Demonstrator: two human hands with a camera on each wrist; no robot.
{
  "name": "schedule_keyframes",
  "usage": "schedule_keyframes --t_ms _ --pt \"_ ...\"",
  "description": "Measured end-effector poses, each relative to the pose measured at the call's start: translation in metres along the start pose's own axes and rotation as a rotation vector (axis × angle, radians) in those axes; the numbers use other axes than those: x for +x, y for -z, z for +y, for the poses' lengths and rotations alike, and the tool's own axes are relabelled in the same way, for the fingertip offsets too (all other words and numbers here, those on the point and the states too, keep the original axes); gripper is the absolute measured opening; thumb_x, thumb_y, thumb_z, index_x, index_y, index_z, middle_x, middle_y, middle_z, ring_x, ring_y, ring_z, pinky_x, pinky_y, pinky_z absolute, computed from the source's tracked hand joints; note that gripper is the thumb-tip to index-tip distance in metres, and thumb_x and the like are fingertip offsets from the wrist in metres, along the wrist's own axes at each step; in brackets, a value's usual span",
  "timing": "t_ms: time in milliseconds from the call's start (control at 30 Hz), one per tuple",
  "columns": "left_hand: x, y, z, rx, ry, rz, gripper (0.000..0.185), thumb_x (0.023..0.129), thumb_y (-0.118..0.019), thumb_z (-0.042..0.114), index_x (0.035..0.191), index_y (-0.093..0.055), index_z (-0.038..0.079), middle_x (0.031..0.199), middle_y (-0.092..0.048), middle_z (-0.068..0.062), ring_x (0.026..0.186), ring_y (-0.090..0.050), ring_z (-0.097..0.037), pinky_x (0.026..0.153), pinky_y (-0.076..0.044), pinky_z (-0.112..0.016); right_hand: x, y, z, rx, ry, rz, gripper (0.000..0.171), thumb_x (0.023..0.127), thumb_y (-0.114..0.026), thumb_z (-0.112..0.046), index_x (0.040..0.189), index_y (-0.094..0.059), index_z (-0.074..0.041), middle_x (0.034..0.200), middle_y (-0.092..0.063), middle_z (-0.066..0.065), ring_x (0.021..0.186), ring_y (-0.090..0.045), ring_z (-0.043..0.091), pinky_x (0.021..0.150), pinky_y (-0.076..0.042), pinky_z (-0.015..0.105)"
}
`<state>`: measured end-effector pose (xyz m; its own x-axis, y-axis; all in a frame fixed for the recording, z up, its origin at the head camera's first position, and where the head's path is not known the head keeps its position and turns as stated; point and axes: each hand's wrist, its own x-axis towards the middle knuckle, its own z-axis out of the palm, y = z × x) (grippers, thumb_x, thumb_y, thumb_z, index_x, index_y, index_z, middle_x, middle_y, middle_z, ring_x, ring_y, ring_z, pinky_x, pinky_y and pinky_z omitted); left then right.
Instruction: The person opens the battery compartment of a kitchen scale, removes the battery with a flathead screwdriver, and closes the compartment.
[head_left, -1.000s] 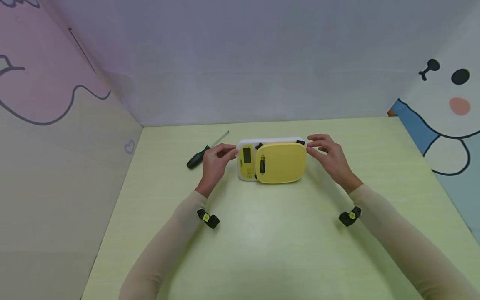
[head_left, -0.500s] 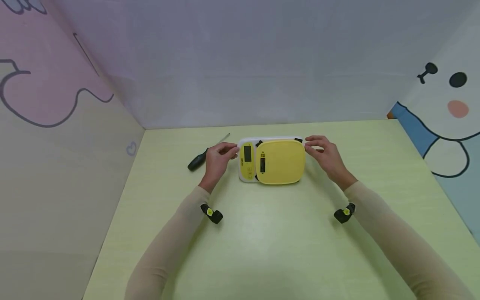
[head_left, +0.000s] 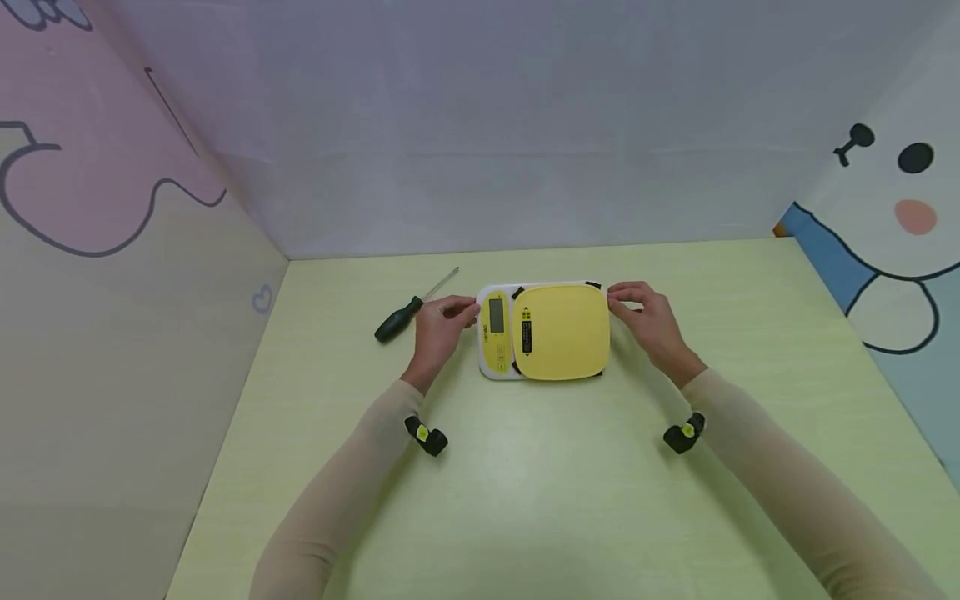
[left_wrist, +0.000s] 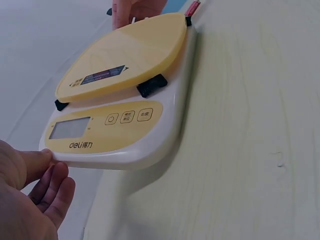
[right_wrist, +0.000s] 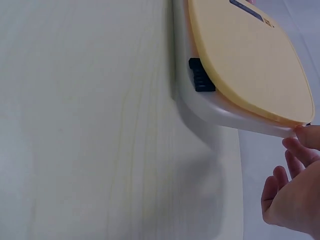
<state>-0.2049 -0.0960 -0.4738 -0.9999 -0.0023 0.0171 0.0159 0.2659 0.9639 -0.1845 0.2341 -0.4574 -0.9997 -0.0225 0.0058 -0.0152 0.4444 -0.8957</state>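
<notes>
A kitchen scale (head_left: 561,333) with a yellow weighing plate and white base leans toward me, its far edge off the table and its near edge down at the table. My left hand (head_left: 440,332) pinches its far left corner, thumb on top and fingers below, beside the display (left_wrist: 70,128). At the far right corner, my right hand (head_left: 652,329) pinches the white base between thumb and index finger, the other fingers curled away. Black pieces (right_wrist: 202,76) stick out between plate and base. The scale's underside is hidden.
A screwdriver (head_left: 397,321) with a dark handle lies on the pale table (head_left: 540,483) just left of my left hand, its shaft pointing to the back. Behind the table stands a plain wall (head_left: 525,142); walls with cartoon drawings rise at both sides.
The scale's far edge has come lower, so its face tips toward me less and more of the white near edge shows. Both hands keep their pinch and moved down with it.
</notes>
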Motion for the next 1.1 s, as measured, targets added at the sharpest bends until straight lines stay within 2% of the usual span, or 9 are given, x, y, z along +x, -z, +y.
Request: schedule_keyframes --t_ms 100,233,367,533,667,900,1100 --pt "-0.002 -0.001 0.0 0.026 0.021 0.0 0.021 0.09 -0.072 0.019 0.105 -0.075 0.004 0.098 -0.074 -0.011 0.083 -0.072 -0.017 0.076 -0.058 -0.025 -0.001 0.0 0.001 -0.005 -0.011 -0.026 0.034 0.101 -0.055 -0.018 0.118 -0.063 0.01 0.135 -0.05 0.019 0.131 -0.042 0.032 0.097 -0.04 0.036" --pt "-0.005 -0.001 -0.002 0.06 0.04 -0.006 0.021 0.09 -0.071 0.018 0.106 -0.075 0.005 0.1 -0.074 -0.011 0.085 -0.073 -0.019 0.075 -0.058 -0.023 -0.004 -0.001 0.002 -0.002 -0.046 -0.088 0.035 0.1 -0.055 -0.016 0.125 -0.061 0.008 0.139 -0.046 0.018 0.134 -0.039 0.033 0.102 -0.04 0.046" --pt "-0.007 -0.001 -0.006 0.078 0.042 -0.006 0.021 0.09 -0.071 0.017 0.106 -0.075 0.004 0.099 -0.075 -0.011 0.085 -0.072 -0.018 0.074 -0.058 -0.024 -0.008 0.0 0.005 0.014 -0.059 -0.151 0.039 0.099 -0.057 -0.015 0.131 -0.057 0.007 0.142 -0.043 0.019 0.136 -0.037 0.034 0.104 -0.038 0.05" --pt "-0.008 -0.002 -0.01 0.096 0.085 -0.002 0.021 0.09 -0.072 0.019 0.105 -0.075 0.005 0.099 -0.075 -0.01 0.084 -0.071 -0.014 0.073 -0.057 -0.023 -0.011 0.003 0.016 -0.013 -0.043 -0.241 0.048 0.098 -0.06 -0.019 0.139 -0.051 0.003 0.146 -0.039 0.018 0.136 -0.035 0.036 0.102 -0.037 0.052" --pt "-0.009 -0.002 -0.012 0.128 0.114 -0.008 0.021 0.09 -0.071 0.019 0.106 -0.075 0.006 0.101 -0.075 -0.009 0.087 -0.07 -0.014 0.074 -0.056 -0.022 -0.013 0.004 0.025 -0.038 -0.016 -0.296 0.051 0.097 -0.062 -0.021 0.141 -0.049 0.001 0.146 -0.038 0.017 0.133 -0.038 0.038 0.099 -0.038 0.05" --pt "-0.011 -0.002 -0.021 0.186 0.134 -0.014 0.019 0.09 -0.071 0.022 0.103 -0.076 0.009 0.099 -0.075 -0.007 0.087 -0.068 -0.014 0.074 -0.053 -0.022 -0.016 0.003 0.035 -0.053 0.012 -0.332 0.05 0.095 -0.065 -0.018 0.139 -0.052 0.001 0.143 -0.041 0.018 0.131 -0.039 0.037 0.091 -0.037 0.038" --pt "-0.013 -0.003 -0.024 0.187 0.165 -0.029 0.02 0.091 -0.071 0.023 0.104 -0.076 0.009 0.097 -0.075 -0.007 0.083 -0.067 -0.013 0.072 -0.053 -0.022 -0.017 0.002 0.036 -0.093 0.03 -0.353 0.049 0.096 -0.064 -0.017 0.139 -0.051 0.002 0.142 -0.042 0.021 0.13 -0.039 0.037 0.092 -0.037 0.04"
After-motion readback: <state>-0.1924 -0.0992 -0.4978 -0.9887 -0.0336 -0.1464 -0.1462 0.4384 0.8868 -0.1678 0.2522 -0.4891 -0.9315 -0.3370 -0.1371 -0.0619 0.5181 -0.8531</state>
